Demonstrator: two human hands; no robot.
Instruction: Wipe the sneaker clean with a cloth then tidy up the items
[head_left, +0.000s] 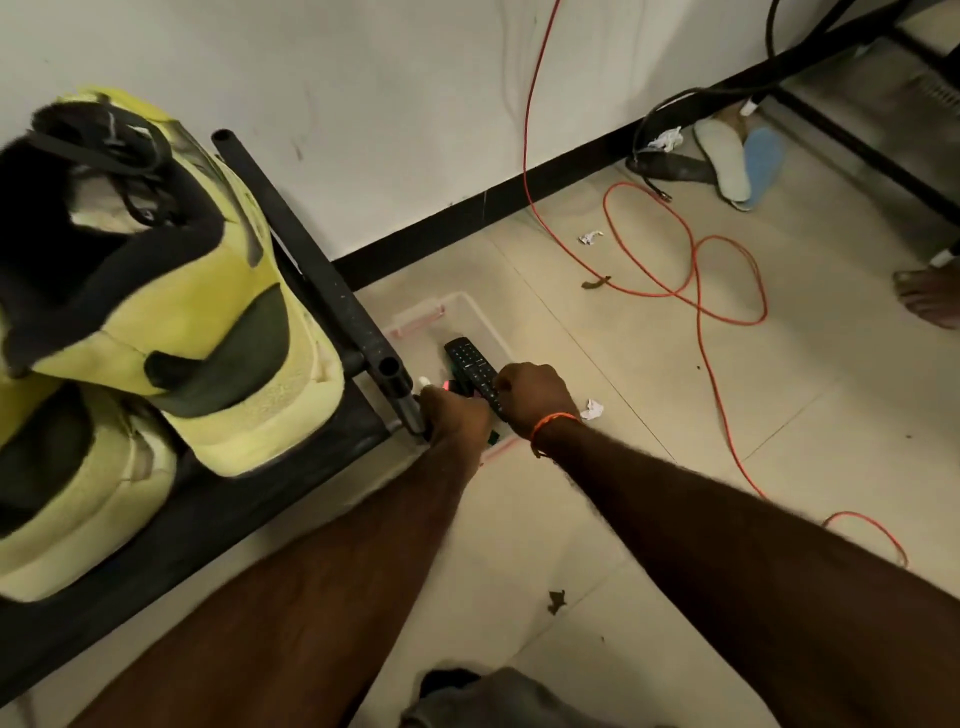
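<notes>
Down on the floor, both my arms reach into a clear plastic container (470, 312) with pink latches beside the black rack (332, 296). My right hand (535, 392) has its fingers curled around the near end of a black remote control (470, 364), which lies slanted inside the container. My left hand (454, 415) sits just beside it at the rack's leg, fingers curled down over something small I cannot make out. Two yellow-green sneakers (208, 312) with black trim rest on the rack at my left, touching each other. An orange cable (696, 280) loops across the tiles, with scraps of crumpled paper (591, 409) near it.
</notes>
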